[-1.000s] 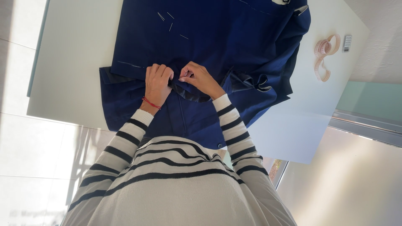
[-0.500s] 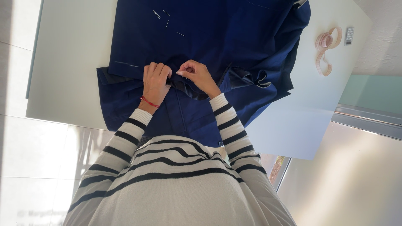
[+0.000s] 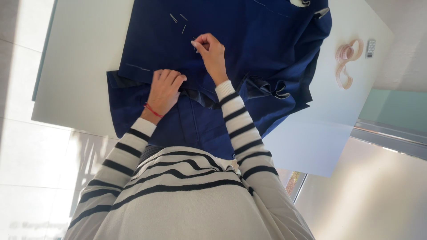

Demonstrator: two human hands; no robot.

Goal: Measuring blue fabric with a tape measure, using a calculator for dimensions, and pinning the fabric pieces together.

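Observation:
A large dark blue fabric (image 3: pixel 249 40) lies spread over a white table (image 3: pixel 84 66) and hangs off its near edge. My left hand (image 3: pixel 164 89), with a red cord at the wrist, lies with curled fingers on a folded edge of the fabric and holds it down. Farther out over the cloth, my right hand (image 3: pixel 209 51) has thumb and fingertips pinched on what looks like a thin pin. A few loose pins (image 3: pixel 180 21) lie on the fabric just left of that hand. Striped sleeves cover both arms.
A coiled pink measuring tape (image 3: pixel 344 62) and a small grey device (image 3: pixel 370 48) lie on the table at the right. A bunched fold of fabric (image 3: pixel 271 89) sits to the right of my right arm. Pale floor tiles show at the left.
My right hand has left the folded edge beside the left hand and reached out over the cloth to the loose pins. The left hand stays on the fold.

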